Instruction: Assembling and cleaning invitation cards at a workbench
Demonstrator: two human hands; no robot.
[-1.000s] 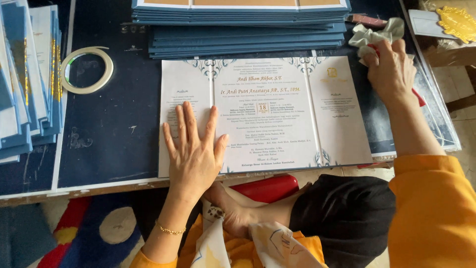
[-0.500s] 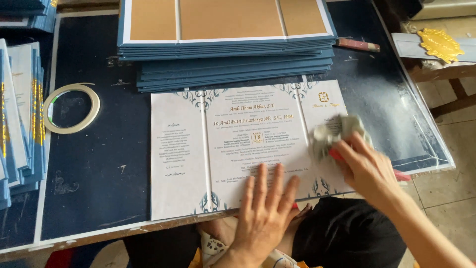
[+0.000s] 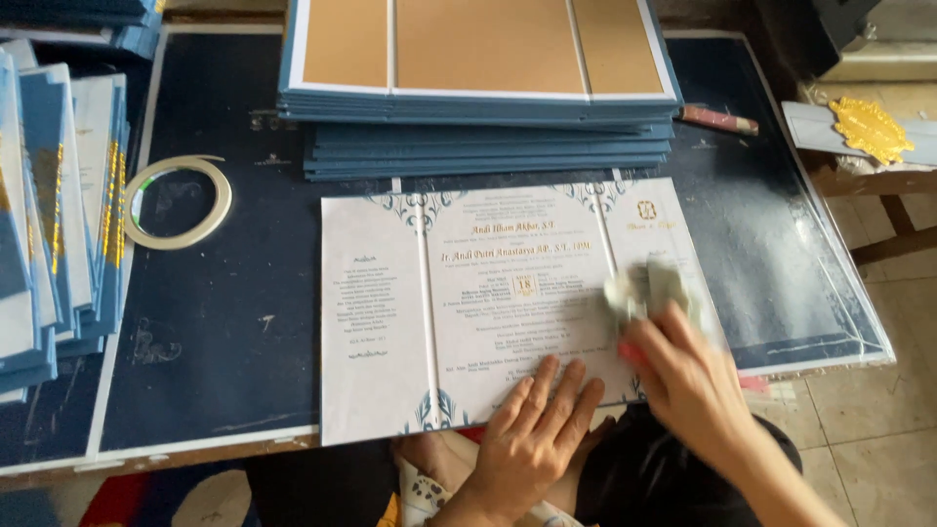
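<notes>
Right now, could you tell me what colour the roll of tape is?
Cream-white, seen in the head view: the roll of tape.

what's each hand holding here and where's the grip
The right hand grips a crumpled pale cloth by its near end; the left hand only presses flat on the printed card.

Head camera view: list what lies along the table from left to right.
Fanned stack of blue cards → ring of tape → white printed sheet → left hand → right hand holding a crumpled cloth → gold ornament.
</notes>
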